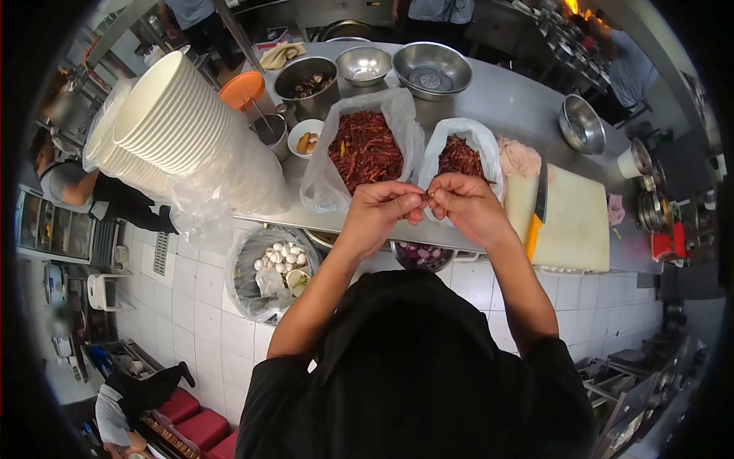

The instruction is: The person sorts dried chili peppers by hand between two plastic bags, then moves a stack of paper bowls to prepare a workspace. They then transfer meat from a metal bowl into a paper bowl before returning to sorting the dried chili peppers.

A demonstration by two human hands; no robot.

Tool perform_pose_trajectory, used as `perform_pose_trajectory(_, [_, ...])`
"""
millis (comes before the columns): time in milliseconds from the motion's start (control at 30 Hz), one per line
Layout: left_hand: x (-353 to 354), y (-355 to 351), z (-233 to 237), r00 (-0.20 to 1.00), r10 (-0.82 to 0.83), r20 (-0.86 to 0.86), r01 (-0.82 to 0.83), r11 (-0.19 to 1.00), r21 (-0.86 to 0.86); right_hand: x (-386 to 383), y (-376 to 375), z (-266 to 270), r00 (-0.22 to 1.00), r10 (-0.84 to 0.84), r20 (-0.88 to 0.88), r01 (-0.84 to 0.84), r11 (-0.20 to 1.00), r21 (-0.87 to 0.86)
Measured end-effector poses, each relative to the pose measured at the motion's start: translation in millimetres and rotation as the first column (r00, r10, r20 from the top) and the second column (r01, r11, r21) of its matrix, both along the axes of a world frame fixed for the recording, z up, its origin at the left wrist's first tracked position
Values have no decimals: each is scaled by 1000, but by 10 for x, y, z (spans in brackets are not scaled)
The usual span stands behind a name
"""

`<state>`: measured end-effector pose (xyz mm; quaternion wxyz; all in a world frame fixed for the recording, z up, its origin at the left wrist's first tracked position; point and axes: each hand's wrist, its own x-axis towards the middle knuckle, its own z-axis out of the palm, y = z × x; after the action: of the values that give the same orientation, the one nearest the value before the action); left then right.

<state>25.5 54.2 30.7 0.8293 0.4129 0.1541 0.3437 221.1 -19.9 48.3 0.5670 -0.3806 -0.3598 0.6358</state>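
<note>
Both my hands meet over the front edge of the steel table (321,219), thumbs and fingertips pinched together. Between the fingertips of my left hand (386,213) and my right hand (466,205) is a small reddish-brown piece, probably a dried chili. Just beyond my left hand stands an open plastic bag full of dried red chilies (365,149). A smaller bag of dried chilies (461,155) lies behind my right hand, whose fingers partly cover its front.
A knife with an orange handle (533,236) rests on the white cutting board (577,222) at right. Stacked white tubs (180,115) stand at left. Steel bowls (432,67) line the back. Below the table are a bag of garlic (280,258) and a bowl of onions (422,256). Other people work around.
</note>
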Motion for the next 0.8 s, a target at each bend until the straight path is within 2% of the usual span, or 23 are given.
perform_pose_trajectory(67, [-33, 132, -16, 972, 141, -190, -115, 983, 145, 26, 42, -38, 992, -125, 10, 124, 991, 50])
perform_pose_trajectory(133, [-36, 297, -67, 876, 324, -358, -237, 934, 266, 51, 91, 42, 950, -302, 81, 299, 953, 40])
perform_pose_trajectory(167, [-14, 420, -101, 794, 456, -402, -229, 837, 496, 65, 126, 69, 917, -380, 119, 378, 925, 39])
perform_pose_trajectory(233, [-28, 642, -195, 580, 712, -396, -92, 540, 836, 100, 188, 59, 892, -423, 160, 417, 906, 69])
perform_pose_trajectory(333, [-52, 804, -286, 503, 855, -128, -55, 179, 982, 159, 300, 53, 871, -458, 180, 438, 888, 139])
perform_pose_trajectory(367, [-131, 781, -274, 483, 865, -134, -124, 219, 968, 173, 343, 71, 832, -516, 202, 477, 853, 213])
perform_pose_trajectory(433, [-310, 601, 103, 458, 876, -154, -249, 292, 924, 141, 372, 186, 736, -642, 215, 556, 754, 350])
perform_pose_trajectory(533, [-743, 228, 711, 321, 942, -97, -464, 246, 851, -121, 353, 551, 672, -738, 62, 614, 603, 510])
perform_pose_trajectory(600, [-877, -46, 1044, 206, 979, 16, -586, 110, 803, -443, 275, 643, 656, -726, 205, 560, 650, 513])
perform_pose_trajectory(633, [-913, -139, 1139, 157, 982, 107, -603, 9, 798, -669, 272, 594, 777, -609, 159, 474, 733, 488])
perform_pose_trajectory(667, [-911, -221, 1223, 126, 980, 153, -613, -45, 789, -924, 390, 432, 854, -513, 89, 319, 651, 689])
perform_pose_trajectory(700, [-895, -259, 1250, 125, 969, 211, -654, -80, 752, -1183, 456, 224, 854, -460, 245, 108, 616, 780])
perform_pose_trajectory(733, [-884, -275, 1258, 140, 967, 215, -659, -71, 749, -1478, 546, -31, 857, -290, 425, -188, 592, 783])
perform_pose_trajectory(767, [-881, -288, 1254, 154, 964, 218, -664, -62, 745, -1711, 482, -78, 736, -174, 655, -382, 692, 613])
perform_pose_trajectory(800, [-899, -300, 1214, 148, 975, 167, -649, -32, 760, -1837, 459, -249, 678, -115, 726, -445, 721, 531])
